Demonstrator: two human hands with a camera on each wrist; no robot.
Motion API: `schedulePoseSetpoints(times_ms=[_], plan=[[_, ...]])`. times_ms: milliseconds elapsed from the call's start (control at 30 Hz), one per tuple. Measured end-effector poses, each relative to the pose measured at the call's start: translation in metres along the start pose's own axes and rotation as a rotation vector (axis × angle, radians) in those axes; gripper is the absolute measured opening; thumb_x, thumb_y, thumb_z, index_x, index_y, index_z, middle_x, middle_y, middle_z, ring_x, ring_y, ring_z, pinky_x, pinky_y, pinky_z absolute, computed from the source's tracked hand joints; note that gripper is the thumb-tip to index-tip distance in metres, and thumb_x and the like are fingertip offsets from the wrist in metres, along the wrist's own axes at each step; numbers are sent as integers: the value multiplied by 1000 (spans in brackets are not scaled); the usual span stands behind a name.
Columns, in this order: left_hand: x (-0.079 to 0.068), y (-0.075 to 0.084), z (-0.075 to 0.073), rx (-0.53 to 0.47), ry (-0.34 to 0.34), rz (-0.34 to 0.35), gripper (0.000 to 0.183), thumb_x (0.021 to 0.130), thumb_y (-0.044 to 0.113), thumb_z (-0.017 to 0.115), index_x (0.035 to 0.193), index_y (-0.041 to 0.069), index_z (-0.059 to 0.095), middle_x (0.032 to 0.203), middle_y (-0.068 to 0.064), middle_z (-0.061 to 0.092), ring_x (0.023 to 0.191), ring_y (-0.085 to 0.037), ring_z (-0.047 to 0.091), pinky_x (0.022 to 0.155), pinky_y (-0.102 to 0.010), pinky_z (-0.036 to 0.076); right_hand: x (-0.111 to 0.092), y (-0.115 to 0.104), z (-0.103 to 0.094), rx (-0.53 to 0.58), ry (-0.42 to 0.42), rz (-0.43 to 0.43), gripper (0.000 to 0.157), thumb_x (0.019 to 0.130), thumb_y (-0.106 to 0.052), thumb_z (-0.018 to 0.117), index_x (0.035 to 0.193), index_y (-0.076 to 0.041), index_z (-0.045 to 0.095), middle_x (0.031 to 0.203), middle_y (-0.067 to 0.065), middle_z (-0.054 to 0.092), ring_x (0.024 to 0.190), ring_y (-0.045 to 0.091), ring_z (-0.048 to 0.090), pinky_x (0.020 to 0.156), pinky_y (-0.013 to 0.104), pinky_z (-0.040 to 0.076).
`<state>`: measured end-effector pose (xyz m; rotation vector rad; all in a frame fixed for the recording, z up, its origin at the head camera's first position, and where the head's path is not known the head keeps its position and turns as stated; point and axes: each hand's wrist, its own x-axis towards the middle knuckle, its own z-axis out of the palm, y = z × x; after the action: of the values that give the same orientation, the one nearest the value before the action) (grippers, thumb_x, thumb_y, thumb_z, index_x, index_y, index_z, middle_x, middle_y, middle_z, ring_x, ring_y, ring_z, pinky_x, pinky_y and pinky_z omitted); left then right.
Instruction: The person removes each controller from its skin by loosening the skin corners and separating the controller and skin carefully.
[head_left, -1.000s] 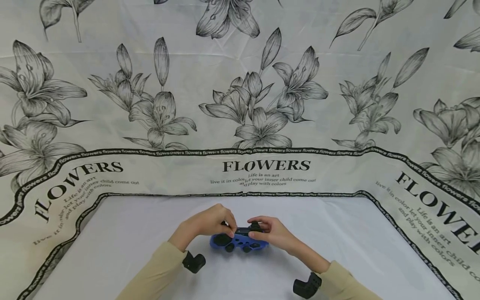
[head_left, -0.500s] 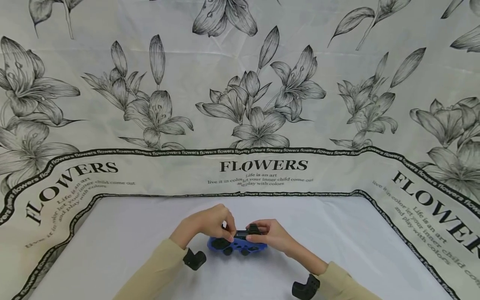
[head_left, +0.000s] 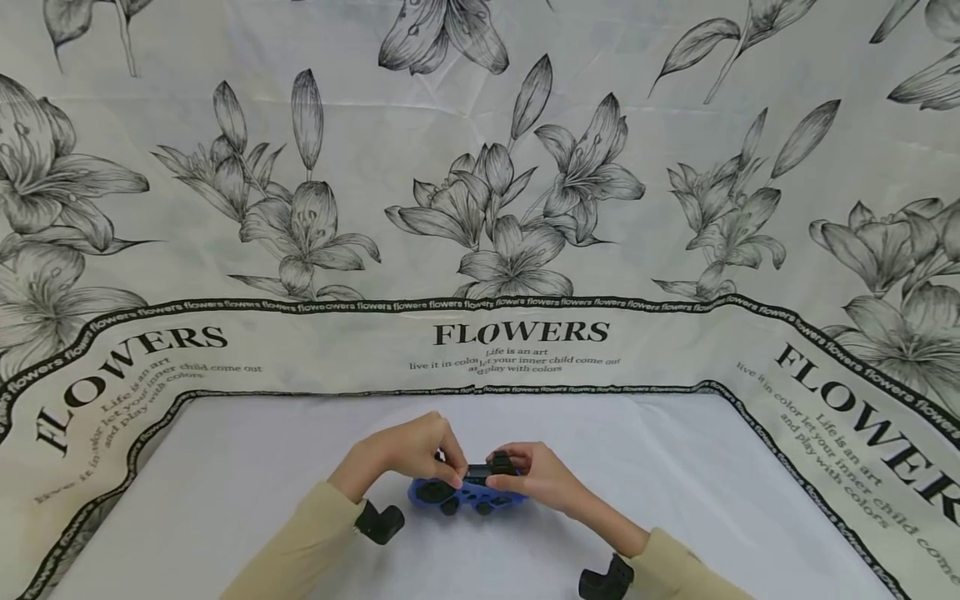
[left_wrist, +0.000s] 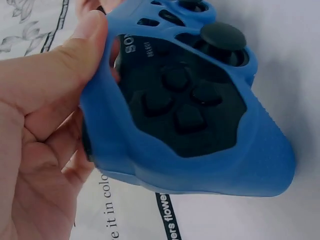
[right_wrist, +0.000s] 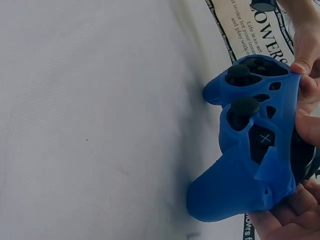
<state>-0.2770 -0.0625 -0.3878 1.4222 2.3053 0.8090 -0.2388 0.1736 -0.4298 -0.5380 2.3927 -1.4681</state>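
Observation:
A black game controller [left_wrist: 200, 137] sits in a blue silicone cover [head_left: 471, 498], held between both hands with its handles toward the person. My left hand [head_left: 422, 447] pinches the cover's far edge near the directional buttons. At the other end, my right hand [head_left: 546, 481] grips the controller's shoulder, thumb toward the near side and fingers behind. Close up in the right wrist view, the cover [right_wrist: 215, 195] is bunched into a flap over part of the right-hand buttons, leaving the X button showing. Bare black shoulder [right_wrist: 302, 157] sticks out past the cover beside my right thumb.
A white cloth [head_left: 247, 500] covers the table under the hands. Behind it stands a flower-printed fabric backdrop [head_left: 345, 350] with a black lettered border. Black wrist cameras [head_left: 381, 523] hang from both forearms.
Both hands and the controller have shifted slightly left in the head view, as has the backdrop. The left hand keeps its pinch on the cover, and the right hand keeps its grip.

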Motion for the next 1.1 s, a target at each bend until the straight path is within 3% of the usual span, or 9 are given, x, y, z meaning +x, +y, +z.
schedulePoseSetpoints(times_ms=[367,600,1100], plan=[[-1,2,-2,32,-4,-41,6,84,10,73,78,9,75,76,5,71,63,6,52,63,-13,49,4,-6,1,-167,-20,-58,39,88,-24,69,116,2,61,106,15,70,90,18,67,72,25,51],[-3,3,-4,99,6,-92,4,84,14,74,83,11,76,79,9,71,64,5,51,63,-14,47,3,-5,-1,-156,-48,-60,37,90,-22,67,117,3,60,108,16,68,93,22,67,74,31,53],[-8,3,-5,209,81,-116,9,84,19,74,76,16,71,69,14,60,60,3,46,58,-14,41,4,-4,-2,-158,-38,-34,40,90,-24,67,119,3,59,113,18,66,104,32,66,81,37,55]])
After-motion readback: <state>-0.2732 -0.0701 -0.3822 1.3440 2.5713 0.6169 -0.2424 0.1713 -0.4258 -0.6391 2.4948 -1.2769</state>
